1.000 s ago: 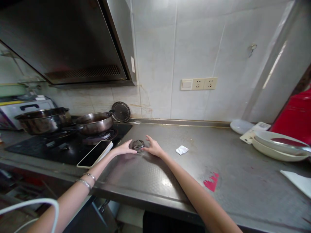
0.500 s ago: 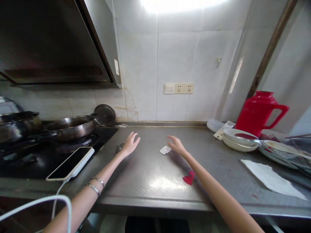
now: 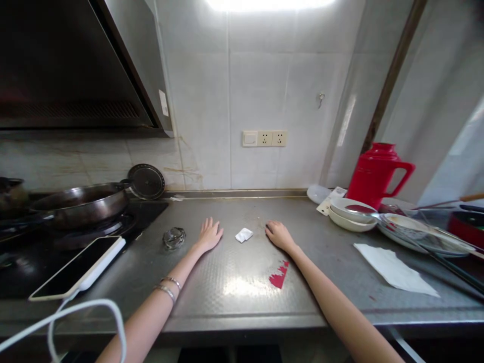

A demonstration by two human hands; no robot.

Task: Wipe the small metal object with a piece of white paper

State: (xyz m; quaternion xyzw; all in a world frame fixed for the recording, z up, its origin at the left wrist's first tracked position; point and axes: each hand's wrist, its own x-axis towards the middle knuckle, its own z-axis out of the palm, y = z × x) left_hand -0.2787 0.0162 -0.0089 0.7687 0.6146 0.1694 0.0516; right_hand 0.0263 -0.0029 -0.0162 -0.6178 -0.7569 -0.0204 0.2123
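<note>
My left hand (image 3: 210, 235) lies palm down on the steel counter (image 3: 242, 302) with its fingers spread, holding nothing. Two bracelets circle that wrist. To its left is a steel wool scrubber (image 3: 174, 238). My right hand (image 3: 279, 235) rests palm down on the counter too, its fingers low on the surface and nothing visible in them. Between the hands, touching neither, sits a small folded white paper (image 3: 244, 235). Nearer the front edge, left of my right forearm, there is a jagged red piece (image 3: 279, 275), flat on the metal.
On the left stand a hob with a frying pan (image 3: 83, 204) and a phone (image 3: 77, 267) trailing a white cable. To the right are a red thermos (image 3: 372, 176), stacked bowls (image 3: 351, 217), plates, utensils and a white tissue (image 3: 395, 269). A range hood (image 3: 75, 75) hangs at upper left.
Both hands have come down from above the counter onto its surface. The view has turned slightly right, and the scrubber and red piece show more fully.
</note>
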